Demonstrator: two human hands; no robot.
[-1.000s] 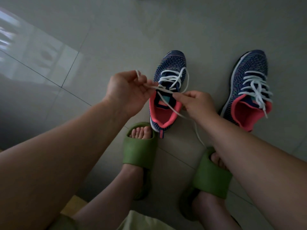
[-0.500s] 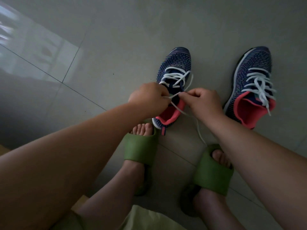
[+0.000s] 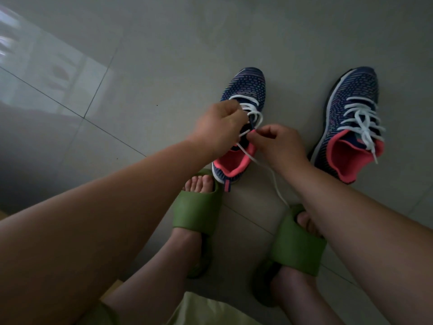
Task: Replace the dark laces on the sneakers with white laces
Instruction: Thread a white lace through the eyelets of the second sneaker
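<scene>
- Sneakers: two dark blue knit shoes with pink linings stand on the tiled floor (image 3: 164,55), toes pointing away from the person. The left sneaker (image 3: 243,90) sits between the hands; the right sneaker (image 3: 351,97) stands well apart, on the person's right.
- White lace (image 3: 254,114): it crosses the front eyelets of the left sneaker. One free end trails from the collar over the floor toward the right foot. No dark lace is visible.
- Finished lace (image 3: 358,118): the right sneaker appears fully threaded in white, its ends lying loose over the pink collar.
- Left hand (image 3: 218,127): fingers curled over the tongue area, gripping the lace on its side of the shoe.
- Right hand (image 3: 278,144): thumb and forefinger pinch the lace just above the pink collar, the other fingers curled in.
- Step in hand (judged): threading the upper eyelets of the left sneaker, the last part of the task.
- Method: keep one side taut while the other end feeds through. Pinch close to the tip so it stays stiff. Draw each crossing flat and untwisted, then even up the two ends.
- Risk: pulling one side hard may draw the other end back out of its eyelet.
- Green slippers (image 3: 199,212): worn on both feet, just behind the left sneaker.
</scene>
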